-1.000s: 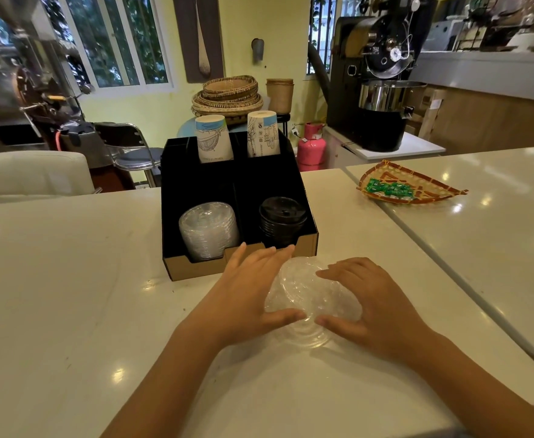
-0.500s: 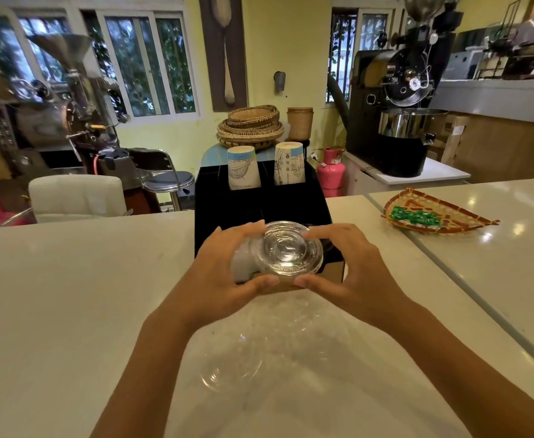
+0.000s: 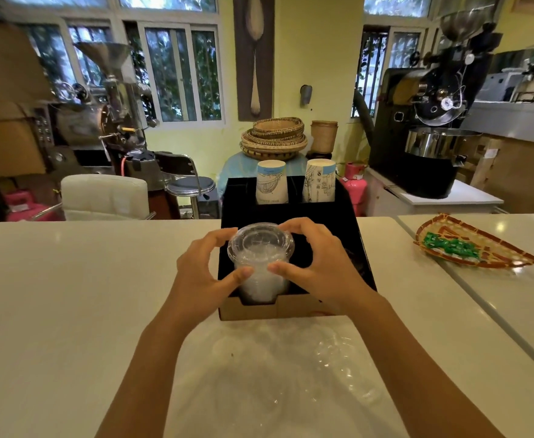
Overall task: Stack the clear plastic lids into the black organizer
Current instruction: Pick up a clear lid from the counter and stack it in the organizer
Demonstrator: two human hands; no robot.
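Now both hands on lid stack (image 3: 261, 267), organizer (image 3: 351, 222) front-left

Two paper cups (image 3: 272, 181), one organizer (image 3: 351, 229)

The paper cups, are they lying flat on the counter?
No, both paper cups stand upright in the back of the black organizer.

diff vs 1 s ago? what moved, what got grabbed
Both hands, left hand and right hand, took clear lids off the counter and carried them forward onto the lid stack in the black organizer's front-left slot. Loose lids remain on the counter; paper cups and woven tray unchanged.
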